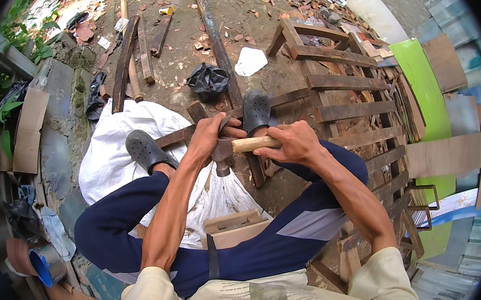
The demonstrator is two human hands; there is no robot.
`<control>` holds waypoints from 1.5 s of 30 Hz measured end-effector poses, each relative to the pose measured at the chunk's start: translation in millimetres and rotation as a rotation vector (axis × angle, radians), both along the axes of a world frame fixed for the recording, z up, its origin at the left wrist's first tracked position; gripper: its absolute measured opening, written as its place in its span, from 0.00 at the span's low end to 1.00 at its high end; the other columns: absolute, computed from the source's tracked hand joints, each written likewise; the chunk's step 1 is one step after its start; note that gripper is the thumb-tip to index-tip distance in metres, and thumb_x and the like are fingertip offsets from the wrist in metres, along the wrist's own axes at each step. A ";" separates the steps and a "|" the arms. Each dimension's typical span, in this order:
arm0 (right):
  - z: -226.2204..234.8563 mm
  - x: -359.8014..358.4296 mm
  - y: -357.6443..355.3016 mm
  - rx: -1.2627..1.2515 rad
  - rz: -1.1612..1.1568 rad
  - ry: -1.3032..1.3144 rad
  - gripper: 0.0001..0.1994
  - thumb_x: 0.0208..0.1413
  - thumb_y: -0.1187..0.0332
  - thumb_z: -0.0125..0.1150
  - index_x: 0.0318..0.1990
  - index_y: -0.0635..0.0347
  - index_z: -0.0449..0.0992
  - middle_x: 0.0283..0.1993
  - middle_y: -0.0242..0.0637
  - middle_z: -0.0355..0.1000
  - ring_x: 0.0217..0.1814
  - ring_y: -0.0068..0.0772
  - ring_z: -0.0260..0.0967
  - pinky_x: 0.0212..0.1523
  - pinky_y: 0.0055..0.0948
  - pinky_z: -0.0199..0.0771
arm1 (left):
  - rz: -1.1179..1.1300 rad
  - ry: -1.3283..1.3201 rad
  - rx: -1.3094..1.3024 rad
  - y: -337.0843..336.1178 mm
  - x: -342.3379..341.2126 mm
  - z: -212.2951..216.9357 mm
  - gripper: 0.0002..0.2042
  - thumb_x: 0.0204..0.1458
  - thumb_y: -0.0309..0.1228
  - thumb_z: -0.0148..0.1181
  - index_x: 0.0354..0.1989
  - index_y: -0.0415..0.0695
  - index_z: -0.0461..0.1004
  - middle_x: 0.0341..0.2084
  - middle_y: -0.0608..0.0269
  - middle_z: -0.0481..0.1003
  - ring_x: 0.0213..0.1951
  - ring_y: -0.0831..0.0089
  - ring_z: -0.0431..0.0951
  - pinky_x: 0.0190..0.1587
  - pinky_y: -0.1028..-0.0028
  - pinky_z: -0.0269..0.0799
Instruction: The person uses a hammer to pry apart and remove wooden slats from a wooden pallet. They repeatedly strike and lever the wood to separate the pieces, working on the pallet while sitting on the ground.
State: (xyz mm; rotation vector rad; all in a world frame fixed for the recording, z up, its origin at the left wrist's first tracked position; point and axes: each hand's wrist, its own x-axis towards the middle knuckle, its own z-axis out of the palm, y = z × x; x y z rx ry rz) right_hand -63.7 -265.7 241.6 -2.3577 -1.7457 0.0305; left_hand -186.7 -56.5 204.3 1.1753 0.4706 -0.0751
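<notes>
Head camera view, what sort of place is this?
Outdoors, probably a yard serving as a makeshift woodworking spot: there is leaf-strewn dirt ground, a slatted wooden frame to the right, and a hammer with its handle in the right hand.

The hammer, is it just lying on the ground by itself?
No, the right grip is closed around the pale wooden handle of the hammer.
</notes>
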 end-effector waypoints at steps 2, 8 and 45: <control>7.7 -1.7 -1.3 0.030 0.007 0.005 0.29 0.51 0.37 0.63 0.21 0.57 0.71 0.18 0.42 0.72 0.18 0.46 0.73 0.19 0.39 0.70 | -0.014 0.009 0.004 -1.1 -1.0 10.9 0.27 0.64 0.46 0.43 0.49 0.28 0.74 0.36 0.45 0.81 0.35 0.67 0.82 0.37 0.72 0.78; 11.8 -13.8 -10.6 -0.014 -0.059 0.064 0.28 0.50 0.38 0.64 0.25 0.57 0.72 0.18 0.44 0.72 0.22 0.50 0.73 0.22 0.42 0.71 | -0.087 0.027 -0.019 4.0 5.4 27.2 0.27 0.64 0.46 0.45 0.51 0.30 0.74 0.37 0.49 0.82 0.36 0.67 0.82 0.41 0.72 0.78; -299.6 125.6 140.7 1.057 -0.914 1.117 0.14 0.56 0.73 0.57 0.20 0.58 0.62 0.16 0.32 0.59 0.17 0.22 0.56 0.23 0.32 0.61 | 0.290 0.494 0.831 30.7 1.4 -232.1 0.42 0.56 0.43 0.61 0.71 0.33 0.45 0.69 0.30 0.49 0.71 0.41 0.49 0.71 0.58 0.47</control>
